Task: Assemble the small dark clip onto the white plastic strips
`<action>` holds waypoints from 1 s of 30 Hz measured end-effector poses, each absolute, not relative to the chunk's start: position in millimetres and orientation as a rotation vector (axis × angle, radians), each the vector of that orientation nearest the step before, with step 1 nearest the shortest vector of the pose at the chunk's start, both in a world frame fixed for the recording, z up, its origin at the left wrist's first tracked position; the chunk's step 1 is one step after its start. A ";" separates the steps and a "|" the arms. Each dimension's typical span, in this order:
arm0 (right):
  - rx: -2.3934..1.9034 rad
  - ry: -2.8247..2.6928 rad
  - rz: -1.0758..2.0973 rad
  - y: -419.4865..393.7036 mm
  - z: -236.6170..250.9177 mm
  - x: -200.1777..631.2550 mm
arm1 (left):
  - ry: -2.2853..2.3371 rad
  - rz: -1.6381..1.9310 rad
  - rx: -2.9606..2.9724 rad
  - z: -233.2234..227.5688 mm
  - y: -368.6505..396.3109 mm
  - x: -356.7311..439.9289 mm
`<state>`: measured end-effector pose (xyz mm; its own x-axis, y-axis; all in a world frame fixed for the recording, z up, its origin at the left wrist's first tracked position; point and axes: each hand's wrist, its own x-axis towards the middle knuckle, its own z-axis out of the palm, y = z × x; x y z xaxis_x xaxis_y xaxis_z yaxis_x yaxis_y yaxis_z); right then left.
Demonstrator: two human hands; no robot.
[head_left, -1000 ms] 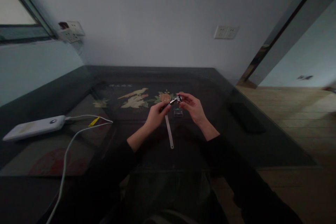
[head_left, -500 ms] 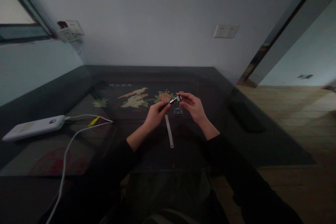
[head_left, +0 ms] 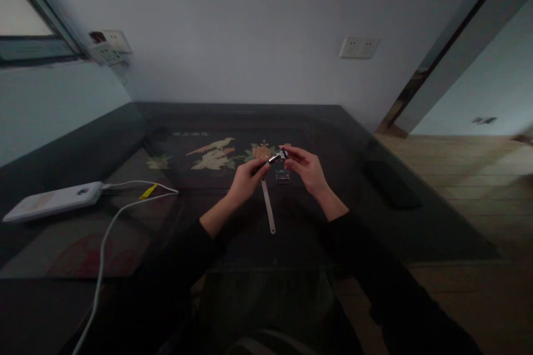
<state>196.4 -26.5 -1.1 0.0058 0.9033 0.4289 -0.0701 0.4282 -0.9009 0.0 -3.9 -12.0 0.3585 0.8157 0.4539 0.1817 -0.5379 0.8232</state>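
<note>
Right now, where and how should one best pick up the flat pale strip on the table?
Probably pinch the strip across its near end, coming from the wearer's side: it lies flat and narrow, with that holed end uncovered and the far end close to the left hand in view.

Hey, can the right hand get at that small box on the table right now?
Probably yes: the small box lies close by the right hand with nothing seen covering it, though that hand is on the silver-headed tool.
</note>
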 end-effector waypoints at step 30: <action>-0.838 -1.337 0.912 -27.2 -0.8 196.2 | 0.881 1.214 1.949 -9.7 -5.8 0.2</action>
<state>196.2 -27.2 -0.8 0.0154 0.9059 0.4231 -0.0635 0.4232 -0.9038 0.2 -5.8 -9.7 0.3392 0.8152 0.4694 0.1928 -0.5486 0.8135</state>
